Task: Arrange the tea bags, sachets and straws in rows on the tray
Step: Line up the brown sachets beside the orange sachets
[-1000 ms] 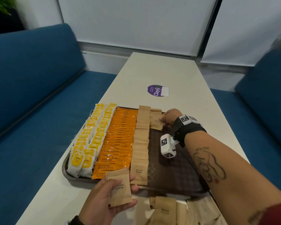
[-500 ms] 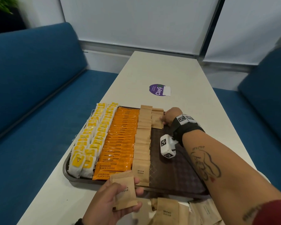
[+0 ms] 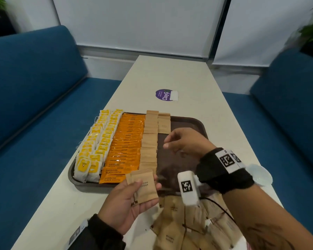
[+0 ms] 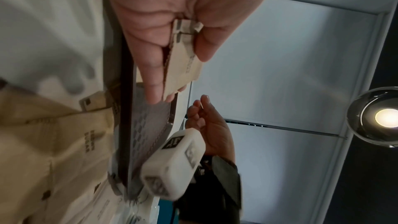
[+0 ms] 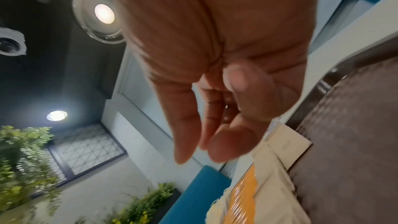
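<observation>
Taking the brown tray point(image 3: 197, 123) as the landmark, its far-left side carries two rows of yellow-tagged tea bags point(image 3: 96, 141), some overhanging the tray's left rim. Just right of them lies a row of orange coffee sachets point(image 3: 126, 141), then a full row of brown sugar sachets point(image 3: 149, 141) running from the far rim to the near one. A short second sugar row point(image 3: 164, 123) has only begun at the far rim; the rest of the tray right of it is bare.

At the tray's near rim, the left hand point(image 3: 126, 204) holds a small stack of sugar sachets point(image 3: 145, 186), thumb on top and fingers curled underneath. Over the bare middle of the tray hovers the right hand point(image 3: 186, 143), fingers loosely bent and apart, holding nothing. Loose sugar sachets point(image 3: 179, 222) lie heaped on the table on the near side of the tray.

No straws are visible.

The likely next step is passing a sachet across. The risks: the thin stack could fan out and slip, or the right wrist could brush the finished sugar row and skew it.
</observation>
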The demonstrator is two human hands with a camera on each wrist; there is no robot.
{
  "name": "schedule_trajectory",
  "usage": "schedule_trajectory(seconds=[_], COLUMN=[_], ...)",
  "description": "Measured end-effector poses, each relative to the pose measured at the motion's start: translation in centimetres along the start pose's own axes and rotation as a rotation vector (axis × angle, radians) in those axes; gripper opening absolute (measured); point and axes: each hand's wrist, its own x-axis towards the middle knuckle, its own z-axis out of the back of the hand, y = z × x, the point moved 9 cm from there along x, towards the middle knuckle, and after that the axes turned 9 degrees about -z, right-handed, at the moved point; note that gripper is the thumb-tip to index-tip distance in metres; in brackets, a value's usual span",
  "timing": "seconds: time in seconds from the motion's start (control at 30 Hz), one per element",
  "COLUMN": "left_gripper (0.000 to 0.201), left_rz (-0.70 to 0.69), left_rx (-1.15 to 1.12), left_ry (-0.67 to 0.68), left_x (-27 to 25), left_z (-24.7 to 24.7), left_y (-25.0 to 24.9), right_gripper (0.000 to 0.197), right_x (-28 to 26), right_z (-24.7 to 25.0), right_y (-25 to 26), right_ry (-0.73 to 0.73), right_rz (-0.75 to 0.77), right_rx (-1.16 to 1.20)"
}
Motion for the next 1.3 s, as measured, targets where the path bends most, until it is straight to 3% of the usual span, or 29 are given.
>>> schedule_trajectory(seconds=[0.17,0.27,0.57,0.7,0.8,0.93,1.07,1.2,1.3], left_gripper=[0.022,0.022,0.031,0.036,0.036,0.035,0.036,0.036,0.036], left_rz=[-0.003,-0.013,0.024,0.040,0.050,0.065,0.077,0.067,0.058], left_rx=[0.031,0.073,0.082,0.077,0.085,0.087,0.103,0.102,0.102], left_ry=[-0.079,-0.075,-0.065,-0.102,-0.102,-0.117,-0.156,-0.179,-0.192], left_x=[-0.6,-0.7,-0.7,-0.4,0.0,0.5,1.2,1.4,1.6], left_z=[-0.1,-0.2,0.5,1.7,2.1,2.4,3.3,3.9,4.3], left_y=[0.3,0.5,0.8,0.6,0.4,0.5,0.6,0.3,0.2], right_gripper=[0.012,0.013,0.007,0.009,0.016,0.010,0.033,0.020,0.025], right_x=[-4.3,-5.8,-4.9,-0.2,4.5,9.1,12.9,15.5,16.1], right_z=[-4.2,-6.4,-5.7,0.3,3.6,4.3,2.8,1.9,1.7], right_y=[-2.4,-3.5,-3.7,-3.5,-4.1,-4.3,-5.6,-6.1,-6.1], right_ry=[0.170,0.246,0.215,-0.103,-0.237,-0.183,-0.040,-0.030,-0.024], right_rz=[-0.071,-0.103,-0.122,-0.105,-0.176,-0.363,-0.555,-0.579,-0.597], right_rx=[-0.016,0.141,0.378,0.281,0.259,0.050,-0.219,-0.326,-0.399])
